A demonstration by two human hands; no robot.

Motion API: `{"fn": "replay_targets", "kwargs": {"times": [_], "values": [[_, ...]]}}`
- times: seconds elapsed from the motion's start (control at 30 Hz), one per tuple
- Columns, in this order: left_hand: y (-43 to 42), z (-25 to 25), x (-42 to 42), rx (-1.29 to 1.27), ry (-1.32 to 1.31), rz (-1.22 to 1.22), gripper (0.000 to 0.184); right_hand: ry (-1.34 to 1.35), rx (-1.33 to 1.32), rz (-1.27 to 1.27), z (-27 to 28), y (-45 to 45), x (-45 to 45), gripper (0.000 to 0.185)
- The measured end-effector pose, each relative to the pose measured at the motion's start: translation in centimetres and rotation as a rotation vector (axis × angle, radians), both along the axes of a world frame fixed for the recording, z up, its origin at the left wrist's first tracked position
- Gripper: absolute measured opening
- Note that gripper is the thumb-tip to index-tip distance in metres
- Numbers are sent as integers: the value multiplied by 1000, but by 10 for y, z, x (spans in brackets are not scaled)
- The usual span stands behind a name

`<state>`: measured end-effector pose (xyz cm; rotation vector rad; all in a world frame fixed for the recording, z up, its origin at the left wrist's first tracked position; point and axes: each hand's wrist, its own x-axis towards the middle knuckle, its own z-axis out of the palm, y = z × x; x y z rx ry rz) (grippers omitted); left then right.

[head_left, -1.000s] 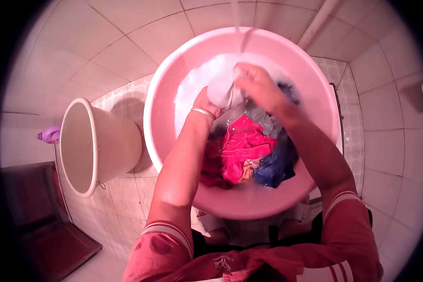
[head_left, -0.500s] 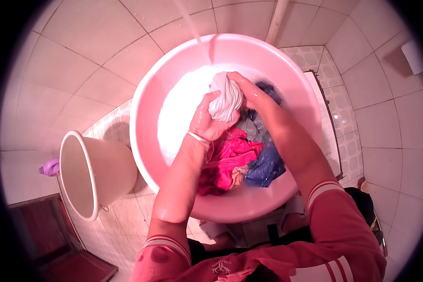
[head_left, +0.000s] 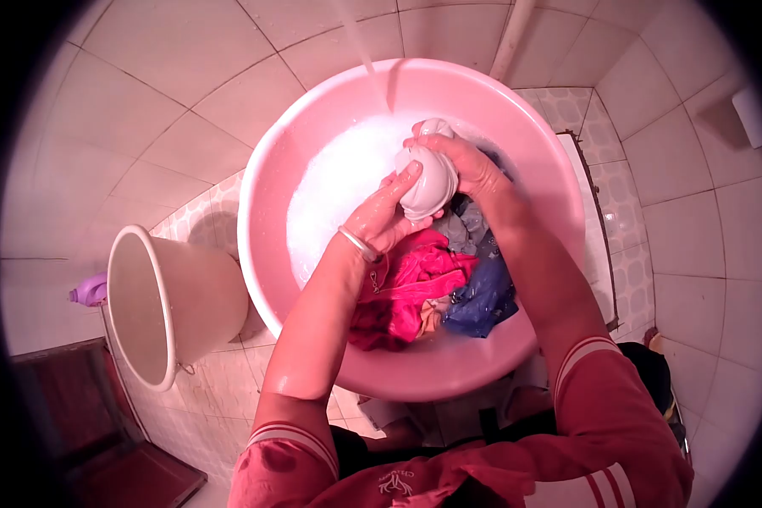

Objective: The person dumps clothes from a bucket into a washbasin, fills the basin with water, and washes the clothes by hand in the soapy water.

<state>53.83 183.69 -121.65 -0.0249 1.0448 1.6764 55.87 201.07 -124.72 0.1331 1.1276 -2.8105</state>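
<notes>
Toward the far side of the round pink basin [head_left: 432, 372], a bunched white cloth [head_left: 432, 186] is held up above the wash water, right of the foam. Left hand [head_left: 385, 216] grips it from the left and below, thumb laid across the front; right hand [head_left: 467, 161] clasps it from the right, fingers wrapped over the upper part. Both hands wet, both on the same cloth. White bracelet [head_left: 358, 244] on the left wrist.

Thin water stream [head_left: 364, 51] drops over the basin's far edge. Bright white suds [head_left: 339, 178] cover the left half. Heaped from the middle toward the near edge: hot-pink garment [head_left: 415, 275], blue garment [head_left: 483, 300] to its right, grey fabric [head_left: 461, 229] above, a bit of peach cloth [head_left: 434, 315] between pink and blue.

By the basin's left edge, a pale bucket [head_left: 203, 292], mouth visible. Beyond it, a purple bottle [head_left: 90, 289] near the wall. Reddish-brown panel [head_left: 135, 474] at lower left; what it belongs to, can't tell. Plain tiles [head_left: 220, 51] on the walls, patterned tiles [head_left: 622, 216] on the floor past the basin's right edge. Pale pipe [head_left: 512, 38] behind the far rim. Pinkish light throughout.
</notes>
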Motion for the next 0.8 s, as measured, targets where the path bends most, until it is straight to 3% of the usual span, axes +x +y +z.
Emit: {"fn": "replay_targets", "kwargs": {"times": [0.23,0.3,0.37,0.43,0.47,0.5,0.57,0.6,0.63,0.67,0.7,0.73,0.77,0.8], "values": [[-11,-2,2,5,277,-105,68,-29,335,6,-2,-24,-2,17],[-11,-10,1,-35,453,-278,63,-67,456,-48,-11,-33,-1,18],[-10,-31,8,-49,525,-286,53,-120,713,-134,-26,-45,-1,23],[-7,-51,14,-360,1031,-284,44,-111,867,-194,-44,-55,-2,28],[1,-58,19,-546,1225,-348,41,-163,1077,-276,-49,-61,-2,30],[-2,-64,22,-542,1224,-346,41,-216,1286,-359,-52,-65,-1,31],[-13,-71,27,-411,833,-64,32,-206,1339,-336,-51,-61,1,34],[-13,-67,28,-292,662,13,29,-117,1154,-234,-43,-53,-1,34],[-15,-61,25,-287,660,14,29,-32,966,-135,-34,-44,-2,35],[-19,-49,17,-89,311,-59,34,87,728,-135,-31,-25,-8,44],[-19,-34,12,108,-40,-133,38,10,500,-92,-15,-10,3,51],[-15,-19,16,265,-151,-132,50,2,237,-33,-3,-5,10,54],[-10,-14,19,271,-146,-133,50,-6,-26,27,6,-4,16,56],[-5,-10,23,477,-305,-115,52,-2,-20,28,19,-12,22,56]]}}
